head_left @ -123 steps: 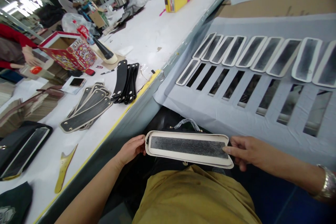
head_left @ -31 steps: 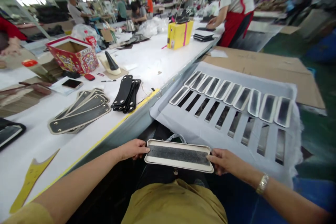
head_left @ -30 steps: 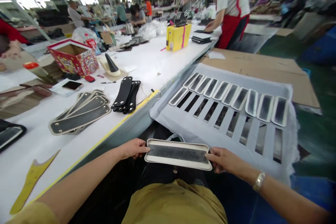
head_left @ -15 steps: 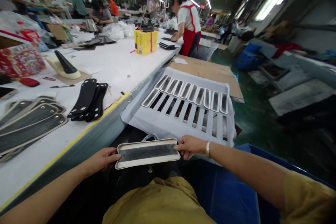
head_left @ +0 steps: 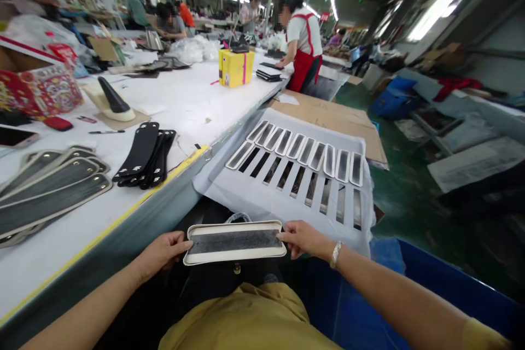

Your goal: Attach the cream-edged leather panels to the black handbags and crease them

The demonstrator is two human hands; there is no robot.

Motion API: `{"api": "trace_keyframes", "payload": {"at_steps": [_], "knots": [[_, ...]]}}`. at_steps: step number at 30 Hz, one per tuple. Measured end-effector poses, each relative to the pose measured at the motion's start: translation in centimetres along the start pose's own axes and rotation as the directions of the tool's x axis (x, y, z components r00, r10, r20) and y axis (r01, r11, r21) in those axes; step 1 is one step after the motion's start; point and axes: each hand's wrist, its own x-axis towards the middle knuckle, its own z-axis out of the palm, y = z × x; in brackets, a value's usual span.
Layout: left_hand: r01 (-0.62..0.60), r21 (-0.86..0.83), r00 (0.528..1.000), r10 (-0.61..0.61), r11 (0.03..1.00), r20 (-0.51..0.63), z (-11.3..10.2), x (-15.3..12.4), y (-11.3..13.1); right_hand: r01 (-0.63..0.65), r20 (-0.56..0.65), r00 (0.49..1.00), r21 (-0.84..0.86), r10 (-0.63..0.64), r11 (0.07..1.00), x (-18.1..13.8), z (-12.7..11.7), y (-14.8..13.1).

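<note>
Above my lap I hold a long tray-shaped strip point(head_left: 235, 243), dark along its middle with a raised cream border. My left hand point(head_left: 166, 250) pinches its left end, thumb on top. At the right end, my right hand point(head_left: 305, 239) grips it between thumb and fingers; a bracelet circles that wrist. Beyond my hands lies a slotted white sheet point(head_left: 250, 191), with similar cream-edged strips point(head_left: 295, 146) in a row along its far side. Dark openings show in the sheet on the near side of that row.
On the white table point(head_left: 184, 101) at left are black straps point(head_left: 141, 156), dark strips with pale edges point(head_left: 53, 191), a yellow box point(head_left: 235, 67) and a red patterned box point(head_left: 41, 87). A blue bin point(head_left: 443, 284) stands at right. A co-worker point(head_left: 303, 44) works farther along the table.
The held strip looks a little more level and slightly farther right. The whole scene has shifted a bit to the right as my view turned. Both hands keep their hold.
</note>
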Motion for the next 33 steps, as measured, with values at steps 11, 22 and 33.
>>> {"api": "trace_keyframes", "payload": {"at_steps": [11,22,33], "knots": [[-0.11,-0.334,0.993,0.088,0.936,-0.081,1.8,-2.0,-1.4,0.294,-0.255,0.927,0.036,-0.275,0.955,-0.6,2.5,3.2],[0.025,-0.084,0.998,-0.031,0.996,-0.063,0.5,-1.8,1.3,0.05,-0.032,0.998,0.048,-0.048,0.998,-0.6,0.5,0.3],[0.02,0.238,0.993,0.008,0.971,-0.117,0.6,-1.8,2.1,0.101,0.029,0.995,-0.089,-0.098,0.991,-0.3,-0.6,-0.5]]}}
